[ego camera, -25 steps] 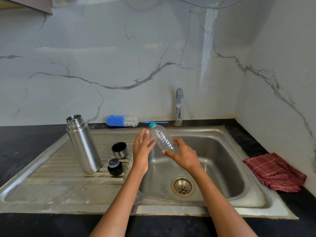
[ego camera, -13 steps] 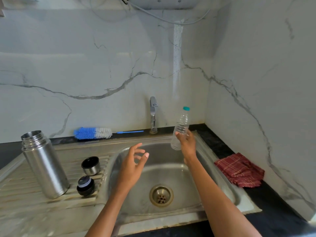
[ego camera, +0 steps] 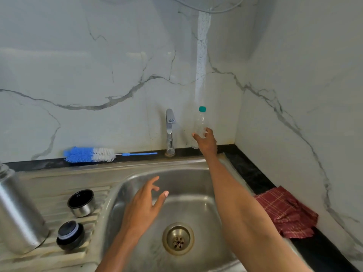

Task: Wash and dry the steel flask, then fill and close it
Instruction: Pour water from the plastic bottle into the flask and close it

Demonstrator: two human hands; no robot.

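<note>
The right hand (ego camera: 206, 141) gripped the plastic bottle (ego camera: 200, 126) upright at centre right; the left hand (ego camera: 144, 205) hung spread. The open flask (ego camera: 18, 214), lower left, might topple if knocked.

We count one steel flask (ego camera: 18, 211) at the left edge of the frame, one steel cup (ego camera: 81, 203) and one black stopper (ego camera: 70, 235) at lower left, and one bottle brush (ego camera: 90, 154) at middle left. There is one tap (ego camera: 170, 132) at centre, one clear plastic bottle (ego camera: 200, 124) with one green cap (ego camera: 202, 109) just right of it, one sink (ego camera: 196, 173) with one drain (ego camera: 178, 238) at lower centre, and one red checked cloth (ego camera: 284, 213) at lower right. We see two hands: left hand (ego camera: 144, 207), right hand (ego camera: 206, 141).
</note>
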